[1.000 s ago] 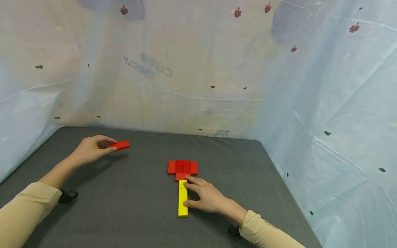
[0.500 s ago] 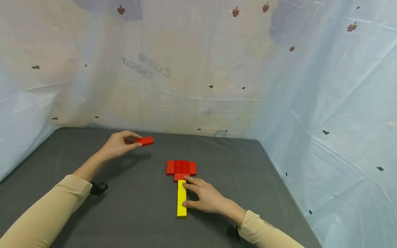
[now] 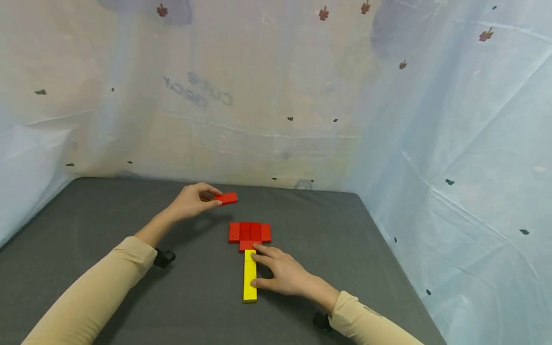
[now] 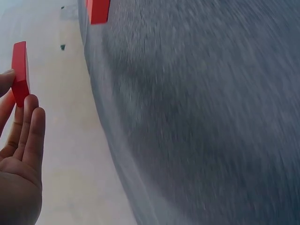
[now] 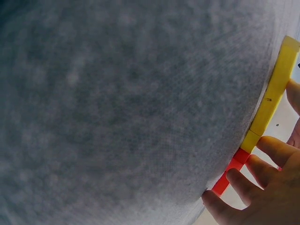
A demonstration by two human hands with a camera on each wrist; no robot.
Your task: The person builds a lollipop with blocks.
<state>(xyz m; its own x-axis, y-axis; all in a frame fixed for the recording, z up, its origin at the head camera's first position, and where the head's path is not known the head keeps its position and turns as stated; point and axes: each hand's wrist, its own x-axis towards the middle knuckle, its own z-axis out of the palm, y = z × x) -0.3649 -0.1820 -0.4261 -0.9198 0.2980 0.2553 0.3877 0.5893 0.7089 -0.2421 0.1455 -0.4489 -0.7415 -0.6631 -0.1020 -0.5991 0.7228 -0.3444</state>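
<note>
My left hand (image 3: 191, 201) pinches a flat red block (image 3: 228, 198) between thumb and fingers, held up over the far part of the table. In the left wrist view the same red block (image 4: 19, 70) stands out beyond the fingertips. A cluster of red blocks (image 3: 250, 232) lies nearer, side by side, with one crosswise red block (image 3: 247, 246) against its front. From there a yellow strip of blocks (image 3: 249, 287) runs toward me. My right hand (image 3: 282, 270) rests along its right side, fingers spread, fingertips at the yellow strip and the crosswise block.
Dark grey cloth (image 3: 194, 297) covers the table. A translucent plastic sheet (image 3: 258, 96) with small leaf prints hangs behind the far edge and along both sides. Black straps (image 3: 165, 258) circle the wrists.
My left hand has carried the red block rightward, from the far left to just behind the red cluster. My right hand stays at the yellow strip. The head view has shifted slightly.
</note>
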